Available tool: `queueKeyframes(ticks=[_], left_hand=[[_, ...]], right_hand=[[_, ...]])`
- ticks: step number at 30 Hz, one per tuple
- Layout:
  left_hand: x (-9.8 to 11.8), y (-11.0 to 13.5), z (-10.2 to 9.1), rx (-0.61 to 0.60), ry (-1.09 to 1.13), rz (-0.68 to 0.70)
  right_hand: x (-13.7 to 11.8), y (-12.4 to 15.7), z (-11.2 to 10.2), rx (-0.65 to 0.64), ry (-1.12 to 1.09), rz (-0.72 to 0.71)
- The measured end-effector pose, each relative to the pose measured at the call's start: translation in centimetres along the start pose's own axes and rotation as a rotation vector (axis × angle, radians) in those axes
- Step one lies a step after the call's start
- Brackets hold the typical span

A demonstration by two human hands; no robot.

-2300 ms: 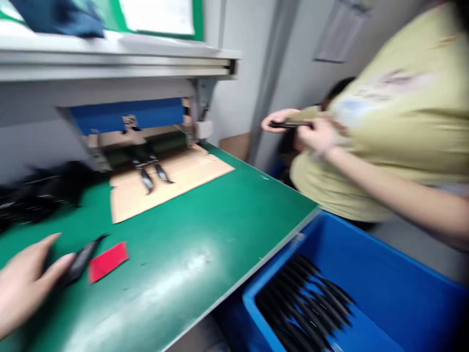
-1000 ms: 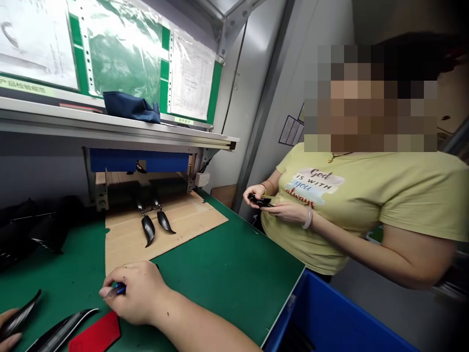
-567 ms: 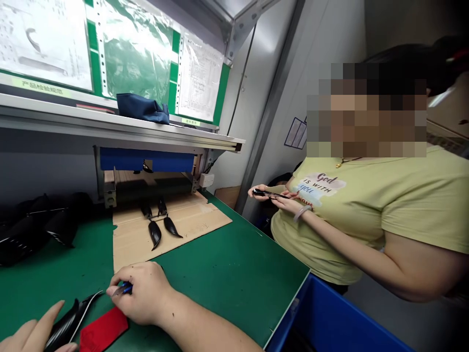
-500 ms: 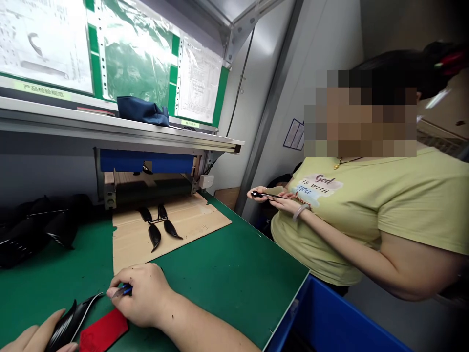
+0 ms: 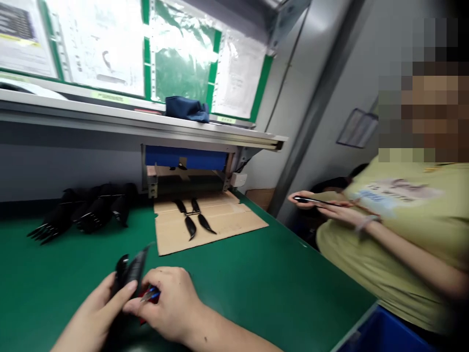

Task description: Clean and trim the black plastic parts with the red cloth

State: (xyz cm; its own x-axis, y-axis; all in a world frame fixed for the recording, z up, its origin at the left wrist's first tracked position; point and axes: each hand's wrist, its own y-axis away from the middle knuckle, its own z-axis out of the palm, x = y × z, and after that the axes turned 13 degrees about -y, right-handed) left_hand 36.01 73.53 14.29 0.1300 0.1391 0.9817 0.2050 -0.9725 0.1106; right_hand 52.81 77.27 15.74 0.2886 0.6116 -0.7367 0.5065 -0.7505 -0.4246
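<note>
black curved part (image 5: 129, 272) stood pinched in the left hand (image 5: 95, 313) near the bench's (image 5: 256, 283) front edge; right hand (image 5: 172, 304) gripped a blue-tipped tool (image 5: 150, 295), mostly hidden; red card (image 5: 142, 305) barely showed.

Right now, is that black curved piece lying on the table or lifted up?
Lifted: the left hand holds the black curved piece tilted above the green table, while the right hand pinches a small blue-handled tool beside it.
</note>
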Motion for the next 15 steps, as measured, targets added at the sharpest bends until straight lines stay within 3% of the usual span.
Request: queueKeyframes(ticks=[4,8,15], left_hand=[[1.4,1.8,1.0,-0.143,0.245,-0.02],[1.5,1.6,0.8,-0.215,0.391,0.046],[1.1,1.5,0.2,-0.221,0.615,0.141]], right_hand=[[-0.2,0.0,0.0,-0.048,-0.162,0.024],[0.4,-0.9,-0.3,-0.117,-0.3,0.059],[0.3,-1.3,-0.9,-0.19,-0.288,0.111]])
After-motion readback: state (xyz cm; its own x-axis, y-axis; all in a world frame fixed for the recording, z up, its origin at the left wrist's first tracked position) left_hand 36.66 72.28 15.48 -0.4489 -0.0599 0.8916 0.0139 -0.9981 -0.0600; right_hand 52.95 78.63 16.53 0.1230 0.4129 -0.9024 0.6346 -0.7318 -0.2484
